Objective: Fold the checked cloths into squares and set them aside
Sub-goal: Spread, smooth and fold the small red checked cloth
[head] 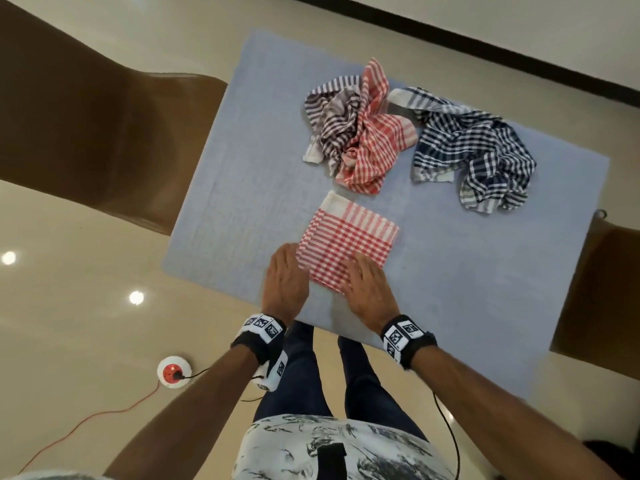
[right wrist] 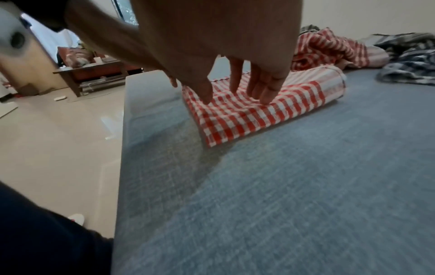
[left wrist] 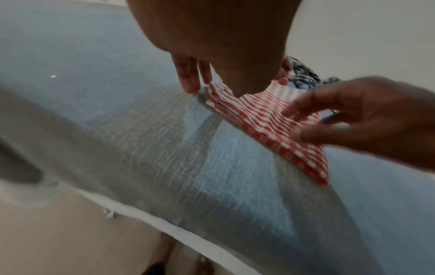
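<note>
A red-and-white checked cloth (head: 348, 239) (left wrist: 263, 115) (right wrist: 254, 109), folded into a square, lies flat on the blue-covered table (head: 242, 168). My left hand (head: 285, 271) (left wrist: 195, 81) rests with straight fingers at the square's near left corner. My right hand (head: 363, 278) (right wrist: 237, 94) presses straight fingers on its near edge. Behind it lie crumpled cloths: a grey-striped one (head: 332, 116), a red checked one (head: 374, 143) (right wrist: 329, 48) and a navy checked one (head: 474, 147) (right wrist: 409, 61).
Brown chairs stand at the table's left (head: 104, 133) and right (head: 602, 299). Bare blue cover (head: 467, 289) lies right of the folded square. On the floor at left sits a white socket (head: 174, 371) with a red cable.
</note>
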A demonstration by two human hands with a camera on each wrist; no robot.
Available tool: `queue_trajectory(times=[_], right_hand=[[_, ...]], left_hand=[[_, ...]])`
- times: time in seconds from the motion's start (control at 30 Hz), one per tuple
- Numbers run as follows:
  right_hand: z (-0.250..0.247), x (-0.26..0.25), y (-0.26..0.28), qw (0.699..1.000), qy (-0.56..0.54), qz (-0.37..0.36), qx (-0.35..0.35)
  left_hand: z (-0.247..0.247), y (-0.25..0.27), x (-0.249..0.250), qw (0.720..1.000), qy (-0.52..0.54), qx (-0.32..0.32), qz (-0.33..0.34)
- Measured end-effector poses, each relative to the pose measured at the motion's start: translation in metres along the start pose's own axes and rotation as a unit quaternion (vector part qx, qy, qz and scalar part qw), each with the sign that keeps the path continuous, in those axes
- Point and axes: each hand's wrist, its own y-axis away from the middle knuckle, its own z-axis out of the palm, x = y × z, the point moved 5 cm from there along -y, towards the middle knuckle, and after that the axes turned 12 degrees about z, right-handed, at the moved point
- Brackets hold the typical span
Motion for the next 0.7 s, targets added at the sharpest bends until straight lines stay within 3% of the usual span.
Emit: queue_trajectory(times=[0.1, 0.17, 0.27, 0.57, 0.7], right_hand=[[0.000, -0.001, 0.006, 0.999, 0.032, -0.032, 0.005], [0.004, 0.002, 0.007, 0.999, 0.033, -0.005, -0.010], [0.006, 0.004, 0.013, 0.999, 0.035, 0.017, -0.025], [0.008, 0.023, 0.032, 0.998, 0.009, 0.065, -0.017], [0.006, 0.028, 0.039, 0.997, -0.018, 0.074, -0.011]], left_hand=[[-0.005, 0.013, -0.018, 0.991, 0.074, 0.028, -0.111], [-0.006, 0.012, -0.028, 0.968, 0.152, 0.050, -0.191], [-0.011, 0.005, -0.031, 0.943, 0.207, 0.063, -0.252], [-0.027, 0.009, -0.016, 0.929, 0.250, 0.112, -0.247], [-0.023, 0.015, -0.015, 0.926, 0.255, 0.092, -0.262]])
